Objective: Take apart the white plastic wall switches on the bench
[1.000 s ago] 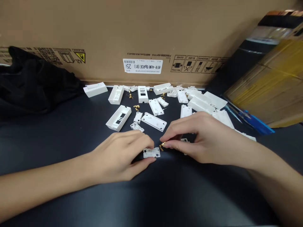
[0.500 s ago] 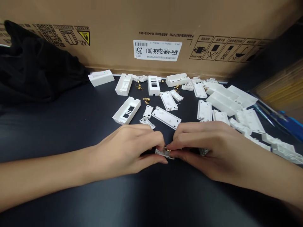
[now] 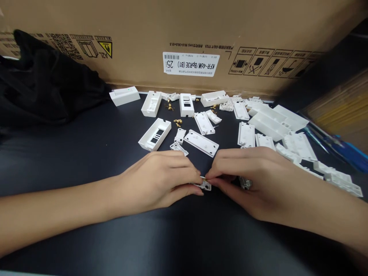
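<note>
My left hand [image 3: 166,176] pinches a small white plastic part [image 3: 206,186] just above the dark table, its fingers hiding the part's left end. A brass-coloured metal piece [image 3: 204,180] shows in the part's upper side. My right hand [image 3: 258,180] has thumb and forefinger pressed together at the right end of that part, by the metal piece; what its fingertips grip is too small to make out. Under the right palm another small white part [image 3: 245,183] is half covered. Beyond the hands lie a flat white cover plate [image 3: 202,143] and a small white moulded piece [image 3: 178,148].
White open housings [image 3: 155,134] and small brass contacts [image 3: 178,122] lie across the table. Several white plastic parts [image 3: 267,120] are heaped on the right, near a blue-handled tool [image 3: 352,153]. A large cardboard box [image 3: 138,57] stands behind, with black cloth [image 3: 48,84] at left.
My left fingers have slid right over the small white part, covering more of it. The part looks tilted differently, and the right fingertips stay at its right end. The view has shifted slightly.
</note>
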### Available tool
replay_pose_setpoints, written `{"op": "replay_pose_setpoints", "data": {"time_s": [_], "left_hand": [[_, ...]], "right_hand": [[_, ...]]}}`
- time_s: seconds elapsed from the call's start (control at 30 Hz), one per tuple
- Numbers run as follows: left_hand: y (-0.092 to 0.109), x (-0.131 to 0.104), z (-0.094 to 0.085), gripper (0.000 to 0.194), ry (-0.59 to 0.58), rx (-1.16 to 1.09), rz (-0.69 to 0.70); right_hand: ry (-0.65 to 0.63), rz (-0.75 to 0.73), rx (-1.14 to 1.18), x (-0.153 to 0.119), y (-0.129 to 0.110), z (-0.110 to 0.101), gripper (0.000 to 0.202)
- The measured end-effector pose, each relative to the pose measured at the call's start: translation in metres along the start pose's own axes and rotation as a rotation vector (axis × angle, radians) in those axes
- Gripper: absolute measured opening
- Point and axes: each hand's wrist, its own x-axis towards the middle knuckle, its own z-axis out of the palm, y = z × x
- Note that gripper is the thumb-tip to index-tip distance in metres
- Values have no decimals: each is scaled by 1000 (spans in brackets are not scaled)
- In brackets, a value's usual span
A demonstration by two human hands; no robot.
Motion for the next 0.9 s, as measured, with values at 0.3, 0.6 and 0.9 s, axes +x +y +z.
{"op": "replay_pose_setpoints", "data": {"time_s": [0.3,0.6,0.9], "left_hand": [[0,2,2,15,0,132,71],[3,3,-1,19,-100,183,69],[3,4,-2,19,-69,200,109]], "right_hand": [[17,17,-48,-5,-2,2,17],[-39,-11,-45,-4,-3,-4,18],[-157,86,-130,-4,-18,-12,23]]}}
